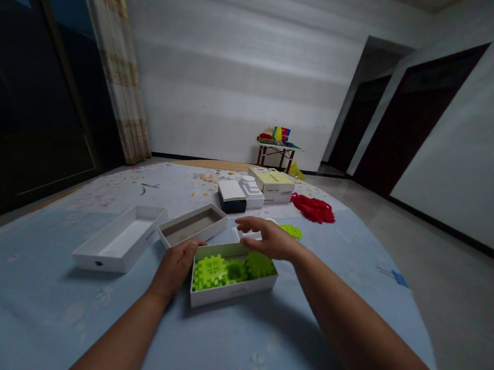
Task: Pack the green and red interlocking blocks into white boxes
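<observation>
A shallow white box (234, 292) stands in front of me with several bright green interlocking plastic pieces (211, 272) inside. At its back left corner, my left hand (177, 266) holds the box by the side. My right hand (270, 237) hovers over the back right part of the box, thumb and fingers apart, with nothing visible between them. Beyond that hand lie another green piece (292, 231) and a white tray-like item (236, 232), both partly hidden by it.
Two open boxes, a white one (103, 264) and a grey-lined one (199, 232), lie to the left. Farther back stand a black-and-white box (232, 196), a white molded item (251, 191) and a yellow-topped box (275, 185). Red netting-like material (314, 208) lies near the table's right edge.
</observation>
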### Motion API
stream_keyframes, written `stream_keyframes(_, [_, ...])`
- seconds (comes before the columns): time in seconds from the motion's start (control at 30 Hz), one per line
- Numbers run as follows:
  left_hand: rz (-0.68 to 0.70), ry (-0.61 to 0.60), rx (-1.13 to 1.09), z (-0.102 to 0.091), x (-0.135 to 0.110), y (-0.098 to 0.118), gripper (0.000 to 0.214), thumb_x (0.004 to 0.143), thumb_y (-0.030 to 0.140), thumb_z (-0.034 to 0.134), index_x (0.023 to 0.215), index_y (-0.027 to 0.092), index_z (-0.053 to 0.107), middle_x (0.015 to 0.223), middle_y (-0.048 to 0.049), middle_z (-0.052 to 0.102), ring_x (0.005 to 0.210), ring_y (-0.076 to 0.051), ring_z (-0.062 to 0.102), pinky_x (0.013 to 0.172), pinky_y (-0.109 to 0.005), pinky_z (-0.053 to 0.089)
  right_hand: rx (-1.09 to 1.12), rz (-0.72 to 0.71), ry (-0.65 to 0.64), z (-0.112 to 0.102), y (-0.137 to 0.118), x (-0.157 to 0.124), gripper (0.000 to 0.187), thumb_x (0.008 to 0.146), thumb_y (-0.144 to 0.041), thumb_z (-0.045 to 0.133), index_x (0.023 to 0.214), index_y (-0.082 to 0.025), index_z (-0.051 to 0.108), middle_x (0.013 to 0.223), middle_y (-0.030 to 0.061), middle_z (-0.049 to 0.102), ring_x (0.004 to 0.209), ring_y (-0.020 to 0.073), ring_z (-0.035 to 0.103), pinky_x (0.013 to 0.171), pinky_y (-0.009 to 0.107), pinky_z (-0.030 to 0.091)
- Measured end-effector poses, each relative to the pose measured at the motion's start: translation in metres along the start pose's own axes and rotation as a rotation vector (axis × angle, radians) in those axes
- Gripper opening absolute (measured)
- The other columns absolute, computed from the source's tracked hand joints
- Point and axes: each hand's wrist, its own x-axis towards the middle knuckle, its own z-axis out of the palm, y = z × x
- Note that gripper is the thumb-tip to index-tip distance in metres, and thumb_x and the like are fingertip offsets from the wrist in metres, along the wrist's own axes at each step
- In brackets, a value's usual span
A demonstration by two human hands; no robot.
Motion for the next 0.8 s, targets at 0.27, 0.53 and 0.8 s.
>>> stream_keyframes(0.27, [-0.046,-0.026,0.046,-0.001,0.004,0.000,0.043,0.079,0.049,0.039,0.090,0.018,0.067,0.088,-0.0025,0.071,0.081,-0.021,0.063,0.071,-0.026,0.047,-0.249,0.268,0.289,-0.036,0.084,-0.036,0.035,0.074,-0.026,0.055,0.108,-0.018,0.060,0.105,0.0081,0.063,0.096,0.0193,0.057,0.087,0.035,0.042])
stream_keyframes(0.53, [-0.073,-0.084,0.035,0.002,0.011,-0.012,0.046,0.072,0.055,0.049,0.096,0.019,0.066,0.090,-0.0049,0.070,0.079,-0.022,0.064,0.067,-0.028,0.050,-0.412,0.591,0.397,-0.056,0.161,-0.070,0.046,0.071,-0.023,0.056,0.117,-0.017,0.052,0.122,0.0110,0.053,0.116,0.0229,0.045,0.097,0.041,0.033])
stream_keyframes(0.8, [-0.123,-0.187,-0.022,-0.002,0.014,-0.015,0.050,0.068,0.057,0.054,0.101,0.021,0.064,0.094,-0.0051,0.070,0.081,-0.024,0.065,0.068,-0.030,0.051,-0.450,0.604,0.284,-0.038,0.164,-0.063,0.060,0.072,-0.034,0.059,0.127,-0.016,0.043,0.131,0.0131,0.044,0.122,0.0259,0.038,0.097,0.041,0.031])
